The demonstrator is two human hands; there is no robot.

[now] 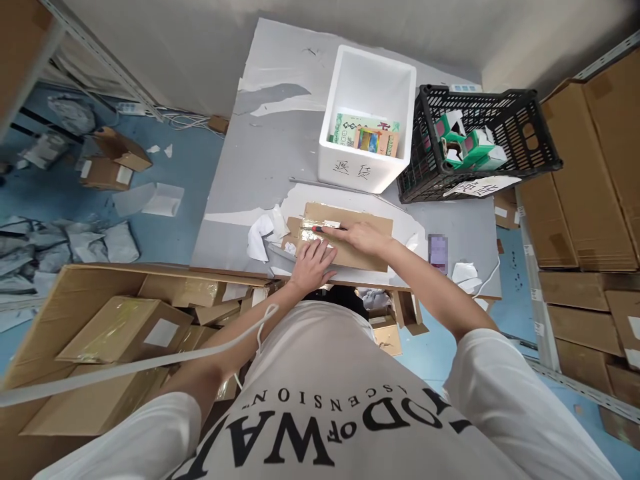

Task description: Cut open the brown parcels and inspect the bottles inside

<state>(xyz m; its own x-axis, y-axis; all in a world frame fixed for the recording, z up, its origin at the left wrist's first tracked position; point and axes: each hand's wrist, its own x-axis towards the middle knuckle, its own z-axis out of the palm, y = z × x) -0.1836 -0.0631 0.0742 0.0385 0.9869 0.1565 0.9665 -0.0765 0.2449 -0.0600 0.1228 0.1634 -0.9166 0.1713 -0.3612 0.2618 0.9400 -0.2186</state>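
Note:
A flat brown cardboard box (367, 223) lies on the table in front of me, with shiny clear tape across its left end. My right hand (363, 237) rests on top of the box, fingers closed around a slim red-and-black utility knife (318, 229). The knife points left over the taped end; its blade is too small to make out. My left hand (313, 263) lies on the box's near left corner, fingers spread and holding nothing. Crumpled white paper (260, 237) sits just left of the box.
A white foam box (357, 170) with packages inside stands behind, beside a black plastic crate (425, 177) of green-and-white cartons. A phone (438, 253) lies at the right. A large carton of boxes (37, 333) stands left of me; stacked cartons (575, 193) line the right.

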